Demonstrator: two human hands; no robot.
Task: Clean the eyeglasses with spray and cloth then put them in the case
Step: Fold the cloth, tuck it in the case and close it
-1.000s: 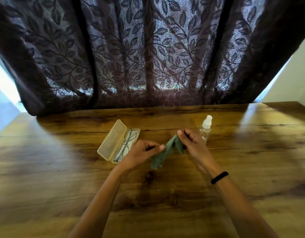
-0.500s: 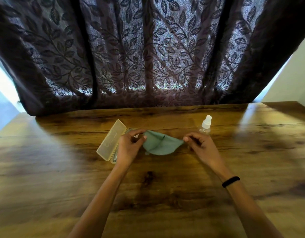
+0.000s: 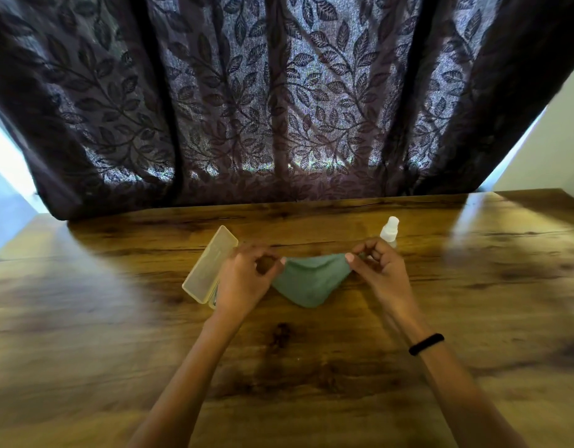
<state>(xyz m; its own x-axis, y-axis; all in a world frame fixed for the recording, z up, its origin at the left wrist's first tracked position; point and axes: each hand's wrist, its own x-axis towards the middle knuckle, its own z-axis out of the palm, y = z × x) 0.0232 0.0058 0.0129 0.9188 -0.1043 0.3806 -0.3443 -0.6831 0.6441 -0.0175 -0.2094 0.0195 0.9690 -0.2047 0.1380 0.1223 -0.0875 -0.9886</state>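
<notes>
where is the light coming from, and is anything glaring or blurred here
Head view: light comes from behind the curtain, glowing through its weave, with bright gaps at both sides; head view: pale glare patches lie on the table at left and right; head view: the left hand is slightly motion-blurred, the cloth sharper; head view: the wide lens fans the curtain folds outward.

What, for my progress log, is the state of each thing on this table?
cloth: opened out, held stretched between both hands, sagging in the middle
case: open
spray bottle: upright, untouched
left hand: pinches the cloth's left corner
right hand: pinches the cloth's right corner
</notes>
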